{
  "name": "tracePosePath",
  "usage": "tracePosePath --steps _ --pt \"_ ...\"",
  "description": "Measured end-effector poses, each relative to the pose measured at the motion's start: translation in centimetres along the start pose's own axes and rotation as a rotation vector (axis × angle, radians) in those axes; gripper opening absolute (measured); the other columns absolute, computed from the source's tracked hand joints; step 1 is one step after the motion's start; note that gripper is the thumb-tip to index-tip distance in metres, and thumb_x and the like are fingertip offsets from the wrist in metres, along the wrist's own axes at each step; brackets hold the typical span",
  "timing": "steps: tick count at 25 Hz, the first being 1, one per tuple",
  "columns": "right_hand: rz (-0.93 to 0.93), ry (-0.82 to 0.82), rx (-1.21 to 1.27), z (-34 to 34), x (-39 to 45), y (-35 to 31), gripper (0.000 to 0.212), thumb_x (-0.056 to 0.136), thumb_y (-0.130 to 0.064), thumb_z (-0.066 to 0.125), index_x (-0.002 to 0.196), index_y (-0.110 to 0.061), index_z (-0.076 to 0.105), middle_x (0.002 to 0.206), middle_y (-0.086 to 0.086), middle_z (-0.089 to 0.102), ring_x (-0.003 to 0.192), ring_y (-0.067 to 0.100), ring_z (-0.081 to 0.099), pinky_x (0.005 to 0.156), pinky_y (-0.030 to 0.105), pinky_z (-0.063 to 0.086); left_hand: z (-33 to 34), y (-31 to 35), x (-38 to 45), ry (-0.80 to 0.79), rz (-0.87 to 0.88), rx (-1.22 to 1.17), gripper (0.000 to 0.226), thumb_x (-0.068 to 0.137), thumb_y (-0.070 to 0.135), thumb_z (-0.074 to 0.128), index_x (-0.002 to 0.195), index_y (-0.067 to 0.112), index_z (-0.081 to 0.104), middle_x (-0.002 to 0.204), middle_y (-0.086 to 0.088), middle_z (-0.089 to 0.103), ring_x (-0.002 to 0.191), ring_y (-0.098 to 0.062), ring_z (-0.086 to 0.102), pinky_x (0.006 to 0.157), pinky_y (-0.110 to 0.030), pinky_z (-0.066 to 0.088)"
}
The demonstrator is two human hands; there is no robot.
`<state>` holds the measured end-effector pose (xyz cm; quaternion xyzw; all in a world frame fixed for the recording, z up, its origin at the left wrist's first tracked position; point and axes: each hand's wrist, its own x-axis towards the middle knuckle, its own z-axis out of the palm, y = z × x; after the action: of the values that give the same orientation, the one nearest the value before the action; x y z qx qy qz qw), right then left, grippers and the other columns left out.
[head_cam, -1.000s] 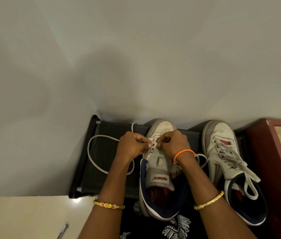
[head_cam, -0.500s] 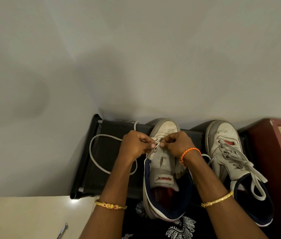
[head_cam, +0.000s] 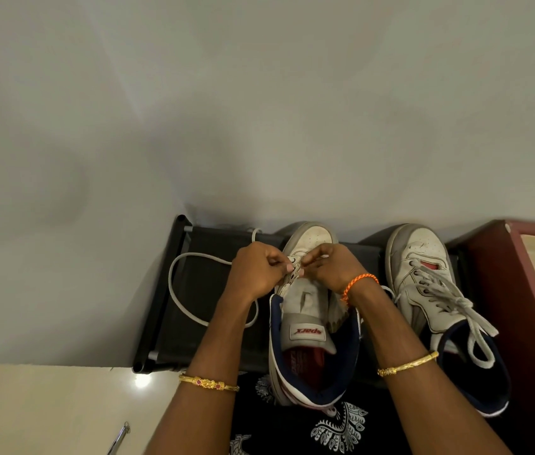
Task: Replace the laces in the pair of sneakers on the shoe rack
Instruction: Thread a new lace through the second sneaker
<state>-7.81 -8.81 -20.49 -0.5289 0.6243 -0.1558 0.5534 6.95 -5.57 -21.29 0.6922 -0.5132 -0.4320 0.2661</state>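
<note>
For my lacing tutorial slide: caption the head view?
Both hands thread a lace into the left sneaker; the right sneaker is laced.

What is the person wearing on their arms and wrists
Both forearms are bare, no sleeves showing. The left arm carries a gold bangle with pink stones. The right arm has a braided orange thread at the wrist and a plain gold bangle further up.

Showing white and grey on both sneakers (head_cam: 312,310), with navy collars and a red insole; looping pale grey, the loose lace (head_cam: 190,284); lying black, the shoe rack (head_cam: 200,323); gleaming gold, bangles (head_cam: 208,383); glowing orange, a wrist thread (head_cam: 356,282); bearing white motifs, black cloth (head_cam: 292,428).
</note>
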Motion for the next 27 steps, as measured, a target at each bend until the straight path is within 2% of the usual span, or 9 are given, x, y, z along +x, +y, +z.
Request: tracePosePath --steps 3,6,10,13,15,17,20,22,27 --pt "-0.030 0.010 0.003 -1.0 -1.0 0.2 0.027 0.072 0.003 0.075 0.078 -0.015 0.056 0.082 0.001 0.066 0.082 0.013 0.062 0.083 0.029 0.051 -0.6 0.4 -0.3 0.049 -0.061 -0.103 0.012 0.087 0.005 0.061 0.081 0.015 0.065 0.087 -0.005 0.068 0.079 -0.015 0.068 0.074 -0.025 0.056" --pt "-0.036 0.263 -0.210 -2.2 -2.4 1.6 0.021 0.071 -0.013 0.074 0.070 -0.026 0.057 0.082 0.003 0.060 0.083 0.020 0.059 0.080 0.036 0.051 -1.8 0.5 -0.6 0.201 -0.113 -0.268 0.015 0.091 0.007 0.056 0.082 0.018 0.059 0.089 -0.004 0.065 0.078 -0.013 0.067 0.071 -0.022 0.055" --pt "0.041 0.355 -0.260 -1.9 -4.9 2.5 0.020 0.075 -0.029 0.072 0.076 -0.023 0.053 0.099 0.010 0.059 0.092 0.025 0.057 0.080 0.035 0.049 -4.1 0.4 -0.4 0.648 -0.117 -0.574 0.008 0.093 0.006 0.050 0.093 0.011 0.057 0.092 -0.003 0.061 0.072 -0.009 0.064 0.066 -0.021 0.053" --pt "0.069 0.324 -0.300 -0.7 -5.8 2.6 0.013 0.079 -0.020 0.065 0.087 -0.015 0.057 0.104 0.012 0.058 0.093 0.026 0.057 0.077 0.030 0.046 -5.2 0.5 -1.0 1.035 -0.122 -0.926 0.014 0.092 -0.001 0.043 0.100 0.007 0.051 0.095 -0.005 0.058 0.068 -0.010 0.063 0.062 -0.019 0.054" --pt "0.099 0.346 -0.298 -0.3 -6.0 2.5 0.010 0.081 -0.014 0.060 0.091 -0.013 0.061 0.102 0.013 0.062 0.092 0.027 0.059 0.076 0.031 0.048 -5.4 0.5 -1.5 1.144 -0.110 -1.004 0.019 0.089 -0.005 0.039 0.099 0.010 0.046 0.095 -0.003 0.053 0.070 -0.013 0.061 0.062 -0.020 0.050" --pt "0.110 0.346 -0.282 -0.5 -6.0 2.1 0.011 0.081 -0.013 0.059 0.090 -0.012 0.065 0.096 0.013 0.066 0.087 0.026 0.061 0.073 0.028 0.048 -5.0 0.5 -1.6 1.058 -0.096 -0.592 0.016 0.088 0.000 0.044 0.098 0.013 0.047 0.099 -0.007 0.054 0.083 -0.023 0.058 0.069 -0.027 0.045" --pt "0.118 0.306 -0.302 -0.9 -5.8 1.4 0.005 0.081 -0.017 0.063 0.079 -0.013 0.065 0.091 0.011 0.067 0.087 0.025 0.062 0.075 0.029 0.049 -2.4 0.6 -1.6 0.365 -0.046 0.316 0.019 0.088 0.026 0.059 0.106 0.027 0.064 0.125 -0.006 0.051 0.124 -0.033 0.038 0.100 -0.045 0.031" --pt "0.145 0.250 -0.295 -1.2 -5.3 1.0 0.006 0.080 -0.016 0.064 0.076 -0.013 0.061 0.086 0.009 0.063 0.083 0.024 0.059 0.074 0.029 0.048 -0.6 1.1 -2.0 0.018 0.004 0.486 0.021 0.089 0.035 0.059 0.110 0.036 0.066 0.132 0.001 0.049 0.130 -0.028 0.027 0.104 -0.047 0.019" --pt "0.182 0.119 -0.286 -1.7 -4.3 1.0 0.018 0.079 -0.016 0.065 0.069 -0.017 0.050 0.081 0.005 0.057 0.076 0.020 0.056 0.064 0.025 0.045 0.4 0.5 -1.6 0.080 0.125 0.489 0.023 0.088 0.033 0.062 0.110 0.030 0.068 0.123 -0.002 0.049 0.121 -0.023 0.034 0.102 -0.043 0.022"
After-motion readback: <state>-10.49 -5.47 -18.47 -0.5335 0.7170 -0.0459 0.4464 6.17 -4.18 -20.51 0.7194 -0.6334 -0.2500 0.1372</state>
